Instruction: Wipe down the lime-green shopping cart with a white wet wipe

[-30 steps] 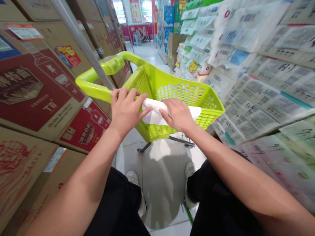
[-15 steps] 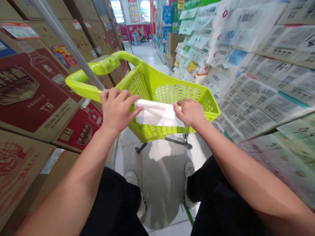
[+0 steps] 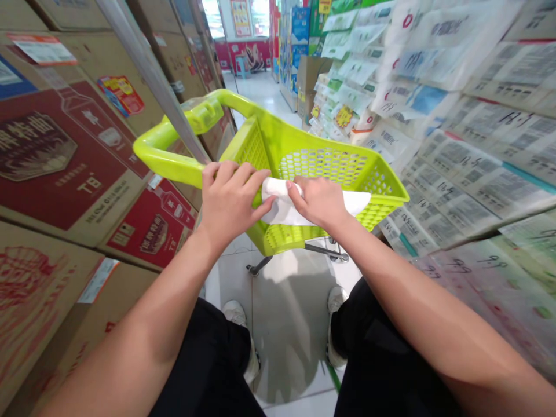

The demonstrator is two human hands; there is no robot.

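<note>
A bright yellow-green plastic shopping cart [image 3: 299,136] stands side-on in front of me. A thin white cloth or wipe [image 3: 284,213] is draped over its near side rim. My left hand [image 3: 232,200] is curled over that rim at the handle end, its thumb and index fingertip by the cloth's left end. With thumb and fingers closed, my right hand [image 3: 319,200] grips the cloth against the rim, and part of the cloth sticks out to its right. The fingertips behind the rim are hidden.
Stacked cartons [image 3: 47,133] line the left, with a metal post [image 3: 152,81] slanting past the cart handle [image 3: 152,153]. Tissue packs [image 3: 486,145] are piled on the right. Farther along the tiled aisle stands an open cardboard box [image 3: 310,81]. My shoes [image 3: 236,313] are below.
My right hand has slid left along the rim, toward my left hand, bunching the cloth there. The cart and my left hand appear farther right in view.
</note>
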